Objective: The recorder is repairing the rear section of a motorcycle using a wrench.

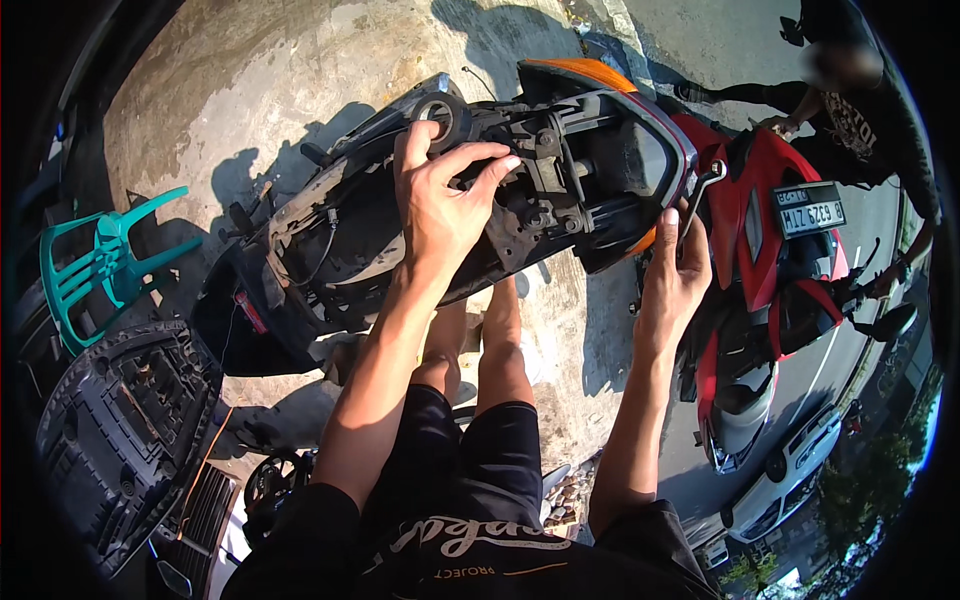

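Observation:
A stripped scooter (370,200) lies across the view in front of me, its frame and dark panels bare. My left hand (443,195) is over its rear frame, thumb and index fingertips brought together in a pinch; anything between them is too small to make out. Another finger of that hand is beside a black ring-shaped part (461,120). Beside the scooter's tail (655,130), with its orange lens (585,70), my right hand (675,275) is closed around a metal wrench (699,203), ring end pointing up and away.
A red motorbike (755,200) stands close on the right, a person (850,110) beside it. At left are a green plastic chair (115,265) and a black seat base turned underside up (120,430). A white car (785,480) is on the road.

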Tool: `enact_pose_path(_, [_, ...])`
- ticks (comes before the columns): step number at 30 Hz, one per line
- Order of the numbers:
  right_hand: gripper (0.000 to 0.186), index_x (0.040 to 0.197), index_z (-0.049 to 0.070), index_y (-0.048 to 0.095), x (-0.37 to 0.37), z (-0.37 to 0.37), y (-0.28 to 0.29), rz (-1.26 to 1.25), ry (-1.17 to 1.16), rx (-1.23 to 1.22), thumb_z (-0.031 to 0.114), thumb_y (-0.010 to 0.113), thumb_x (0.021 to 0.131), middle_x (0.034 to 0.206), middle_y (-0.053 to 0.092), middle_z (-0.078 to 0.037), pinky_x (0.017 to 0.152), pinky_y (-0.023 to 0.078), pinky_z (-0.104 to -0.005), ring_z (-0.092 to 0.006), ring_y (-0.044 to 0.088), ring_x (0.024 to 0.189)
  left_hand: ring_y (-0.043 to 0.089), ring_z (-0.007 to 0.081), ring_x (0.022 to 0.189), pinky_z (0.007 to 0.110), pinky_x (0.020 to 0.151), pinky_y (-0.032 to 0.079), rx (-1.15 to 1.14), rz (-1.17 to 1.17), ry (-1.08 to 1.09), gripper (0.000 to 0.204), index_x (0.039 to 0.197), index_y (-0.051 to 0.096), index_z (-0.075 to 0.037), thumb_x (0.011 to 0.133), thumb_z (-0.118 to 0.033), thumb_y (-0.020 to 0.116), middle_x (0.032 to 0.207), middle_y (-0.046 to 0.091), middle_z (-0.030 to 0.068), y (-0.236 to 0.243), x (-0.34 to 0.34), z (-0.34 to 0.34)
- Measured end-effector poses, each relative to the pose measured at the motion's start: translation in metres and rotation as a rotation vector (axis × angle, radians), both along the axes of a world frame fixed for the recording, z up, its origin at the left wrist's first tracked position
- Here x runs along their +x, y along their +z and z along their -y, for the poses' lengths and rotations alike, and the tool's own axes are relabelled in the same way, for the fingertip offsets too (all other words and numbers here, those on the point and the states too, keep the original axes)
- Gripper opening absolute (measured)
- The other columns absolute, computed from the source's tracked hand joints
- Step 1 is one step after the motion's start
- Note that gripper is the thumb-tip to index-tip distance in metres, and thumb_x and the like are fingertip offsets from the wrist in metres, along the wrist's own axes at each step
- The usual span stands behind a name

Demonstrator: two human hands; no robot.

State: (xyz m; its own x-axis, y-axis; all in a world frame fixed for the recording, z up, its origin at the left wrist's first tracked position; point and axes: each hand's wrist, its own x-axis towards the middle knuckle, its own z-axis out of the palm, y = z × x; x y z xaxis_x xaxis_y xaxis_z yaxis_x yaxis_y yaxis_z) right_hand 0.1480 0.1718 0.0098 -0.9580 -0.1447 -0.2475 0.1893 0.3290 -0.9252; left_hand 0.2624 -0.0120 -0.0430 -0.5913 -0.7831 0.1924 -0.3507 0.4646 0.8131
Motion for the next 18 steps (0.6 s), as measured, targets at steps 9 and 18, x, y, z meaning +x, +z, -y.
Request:
enact_pose_path(9, [0.033, 0.094, 0.001, 0.06, 0.084, -0.015, 0.051, 0.419, 0.594, 0.334, 0.029, 0.047, 0.107, 0.062, 0.041, 0.002, 0.054, 0.031, -0.0263, -0.0063, 0.036, 0.06, 0.056, 0.0368, 0.112, 0.042, 0.1, 0.043, -0.167, 0.113, 0.181, 0.027, 0.1, 0.078, -0.011, 0.088, -0.035, 0.072, 0.113, 0.066, 0.0196, -0.034, -0.008, 0.092])
enact_pose_path(18, [0.04, 0.086, 0.002, 0.052, 0.081, 0.004, 0.021, 0.316, 0.601, 0.489, 0.034, 0.045, 0.108, 0.065, 0.041, 0.001, 0.055, 0.033, -0.0274, -0.008, 0.037, 0.062, 0.059, 0.0366, 0.111, 0.044, 0.096, 0.048, 0.009, 0.364, 0.275, 0.044, 0.102, 0.077, -0.008, 0.086, -0.048, 0.067, 0.114, 0.062, 0.0168, -0.071, -0.011, 0.108])
